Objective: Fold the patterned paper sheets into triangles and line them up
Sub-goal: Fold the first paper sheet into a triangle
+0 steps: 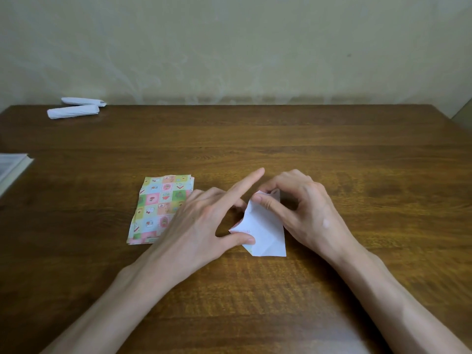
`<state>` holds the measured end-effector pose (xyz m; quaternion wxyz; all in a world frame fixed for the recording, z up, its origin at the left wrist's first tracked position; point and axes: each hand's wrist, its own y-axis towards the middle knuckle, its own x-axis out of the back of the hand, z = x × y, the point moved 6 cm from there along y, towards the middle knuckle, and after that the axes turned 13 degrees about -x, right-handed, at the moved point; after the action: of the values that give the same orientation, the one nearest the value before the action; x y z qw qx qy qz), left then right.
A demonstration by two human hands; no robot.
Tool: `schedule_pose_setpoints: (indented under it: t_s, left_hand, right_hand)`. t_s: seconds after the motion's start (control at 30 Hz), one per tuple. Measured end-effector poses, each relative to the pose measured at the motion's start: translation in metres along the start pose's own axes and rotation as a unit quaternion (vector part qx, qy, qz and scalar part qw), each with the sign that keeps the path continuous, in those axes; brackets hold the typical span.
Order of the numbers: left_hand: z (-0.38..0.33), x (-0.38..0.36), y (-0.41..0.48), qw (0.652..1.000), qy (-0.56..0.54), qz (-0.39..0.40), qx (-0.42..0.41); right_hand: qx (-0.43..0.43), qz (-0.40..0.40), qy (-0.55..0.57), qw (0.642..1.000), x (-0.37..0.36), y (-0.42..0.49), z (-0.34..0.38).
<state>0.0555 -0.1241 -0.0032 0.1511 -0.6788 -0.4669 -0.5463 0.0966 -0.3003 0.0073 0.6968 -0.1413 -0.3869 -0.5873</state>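
Observation:
A partly folded sheet [265, 231] lies white side up on the wooden table [306, 149], between my two hands. My left hand [201, 221] presses its thumb onto the sheet's lower left part, with the index finger pointing up and away. My right hand [301, 208] pinches the sheet's upper edge between thumb and curled fingers. A small stack of patterned paper sheets [158, 208], with coloured squares and cartoon pictures, lies just left of my left hand, which covers its right edge.
Two rolled or folded white paper pieces [76, 108] lie at the table's far left corner. A book or booklet [10, 169] sticks in from the left edge. A pale wall stands behind the table.

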Motion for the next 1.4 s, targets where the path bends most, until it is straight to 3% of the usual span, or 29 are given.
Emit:
schedule_pose_setpoints:
  t_s: [0.27,0.6,0.97,1.23,1.4]
  left_hand:
    - [-0.007,0.007,0.000,0.994,0.037,-0.050,-0.086]
    - [0.008,0.003,-0.001,0.998,0.053,-0.020,-0.040]
    - [0.016,0.002,-0.002,0.995,0.084,-0.030,-0.032]
    - [0.020,0.003,-0.004,0.994,0.108,-0.027,-0.001]
    - [0.020,0.003,-0.004,0.995,0.101,-0.017,0.011]
  right_hand:
    - [-0.051,-0.015,0.010,0.999,-0.005,0.001,-0.011]
    - [-0.046,-0.007,0.003,0.999,0.002,0.002,-0.013]
    - [-0.040,0.143,-0.012,0.989,0.006,-0.002,-0.014]
    - [-0.068,0.287,-0.049,0.954,0.004,-0.014,-0.013]
    - [-0.049,0.268,-0.058,0.960,0.001,-0.015,-0.010]
